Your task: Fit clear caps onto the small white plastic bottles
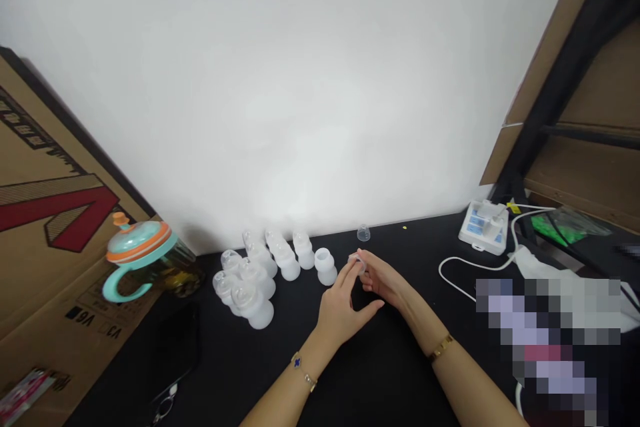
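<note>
Both my hands meet over the black table around a small translucent white ring-like piece (357, 263). My left hand (340, 307) lays its fingers on the piece, its thumb held apart. From the right, the fingers of my right hand (381, 278) are closed on the same piece. Just left of them stands an open white bottle (326, 267) without a cap. A clear dome cap (364, 233) sits behind my hands, near the wall. Several small white bottles with clear caps (257, 307) stand grouped further left.
A teal and orange lidded jug (145, 253) stands at the left by a cardboard box (60, 267). A dark phone (175, 347) lies in front of it. At the right are a power strip (483, 227), a white cable (457, 259) and a green-filled bag (557, 228).
</note>
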The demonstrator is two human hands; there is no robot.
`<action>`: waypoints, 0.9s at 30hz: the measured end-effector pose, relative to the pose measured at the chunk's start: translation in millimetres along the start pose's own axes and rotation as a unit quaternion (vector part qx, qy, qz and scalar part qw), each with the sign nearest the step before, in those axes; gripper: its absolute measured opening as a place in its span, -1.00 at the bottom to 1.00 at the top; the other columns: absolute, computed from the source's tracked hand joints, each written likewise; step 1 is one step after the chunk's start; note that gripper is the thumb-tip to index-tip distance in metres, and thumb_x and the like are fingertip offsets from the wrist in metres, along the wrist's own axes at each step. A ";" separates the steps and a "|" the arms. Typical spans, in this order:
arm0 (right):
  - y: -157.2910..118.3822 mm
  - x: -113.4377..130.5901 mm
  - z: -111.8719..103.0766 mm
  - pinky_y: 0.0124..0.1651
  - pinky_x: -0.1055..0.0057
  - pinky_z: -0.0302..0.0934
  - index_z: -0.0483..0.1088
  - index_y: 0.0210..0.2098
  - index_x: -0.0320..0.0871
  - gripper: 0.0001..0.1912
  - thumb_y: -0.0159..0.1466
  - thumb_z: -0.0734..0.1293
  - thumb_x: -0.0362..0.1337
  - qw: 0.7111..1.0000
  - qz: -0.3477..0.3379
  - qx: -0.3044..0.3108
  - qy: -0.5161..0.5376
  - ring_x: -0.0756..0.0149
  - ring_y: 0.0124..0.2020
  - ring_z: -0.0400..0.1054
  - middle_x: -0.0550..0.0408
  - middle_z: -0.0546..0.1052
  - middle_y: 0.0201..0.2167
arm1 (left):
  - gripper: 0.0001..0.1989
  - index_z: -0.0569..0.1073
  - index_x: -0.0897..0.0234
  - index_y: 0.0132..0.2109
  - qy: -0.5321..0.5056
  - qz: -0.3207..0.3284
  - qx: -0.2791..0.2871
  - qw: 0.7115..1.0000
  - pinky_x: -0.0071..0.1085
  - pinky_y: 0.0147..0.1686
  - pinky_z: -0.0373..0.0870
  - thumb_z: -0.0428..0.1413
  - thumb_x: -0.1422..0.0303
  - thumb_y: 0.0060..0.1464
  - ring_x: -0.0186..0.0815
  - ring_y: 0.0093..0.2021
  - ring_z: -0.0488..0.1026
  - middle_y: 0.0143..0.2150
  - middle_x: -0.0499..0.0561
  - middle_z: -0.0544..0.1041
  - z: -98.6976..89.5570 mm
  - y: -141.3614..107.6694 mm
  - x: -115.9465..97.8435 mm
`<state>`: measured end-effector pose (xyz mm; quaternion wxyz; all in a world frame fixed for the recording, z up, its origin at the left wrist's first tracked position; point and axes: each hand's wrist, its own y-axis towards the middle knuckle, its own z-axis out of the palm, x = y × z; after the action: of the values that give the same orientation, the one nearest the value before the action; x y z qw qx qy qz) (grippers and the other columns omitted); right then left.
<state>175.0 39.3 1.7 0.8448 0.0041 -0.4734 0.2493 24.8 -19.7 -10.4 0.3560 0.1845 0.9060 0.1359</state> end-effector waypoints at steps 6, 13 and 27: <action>3.3 -2.1 -2.1 -0.58 0.56 -0.04 0.39 -0.28 -0.12 -0.60 0.18 0.47 0.06 1.000 0.001 -0.014 -0.025 0.56 -0.64 0.02 0.30 0.31 -0.53 | -0.30 0.29 0.11 0.33 -0.005 -0.012 0.010 1.000 -0.31 -0.35 0.59 0.26 0.12 0.07 -0.36 -0.40 0.53 0.38 0.15 0.31 -1.1 2.4 0.4; 10.7 -5.5 -6.8 -0.63 0.54 -0.02 0.36 -0.42 -0.16 -0.59 0.31 0.35 0.06 0.999 0.035 -0.027 -0.030 0.53 -0.67 0.01 0.24 0.31 -0.62 | -0.38 0.28 0.07 0.32 0.037 0.018 -0.007 0.999 -0.34 -0.36 0.57 0.18 0.11 0.17 -0.39 -0.43 0.51 0.37 0.07 0.33 3.4 3.0 7.8; 11.0 -5.4 -6.8 -0.64 0.57 0.01 0.39 -0.45 -0.20 -0.58 0.28 0.37 0.05 0.996 0.030 -0.046 -0.064 0.53 -0.69 0.09 0.18 0.38 -0.65 | -0.33 0.20 0.10 0.38 0.033 0.034 0.002 0.999 -0.31 -0.34 0.58 0.16 0.11 0.19 -0.38 -0.45 0.47 0.39 0.10 0.29 4.5 0.1 3.3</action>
<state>173.4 48.3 -9.0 0.8045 -0.0332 -0.5372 0.2513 25.6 -17.7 -15.5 0.3206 0.2113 0.9108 0.1519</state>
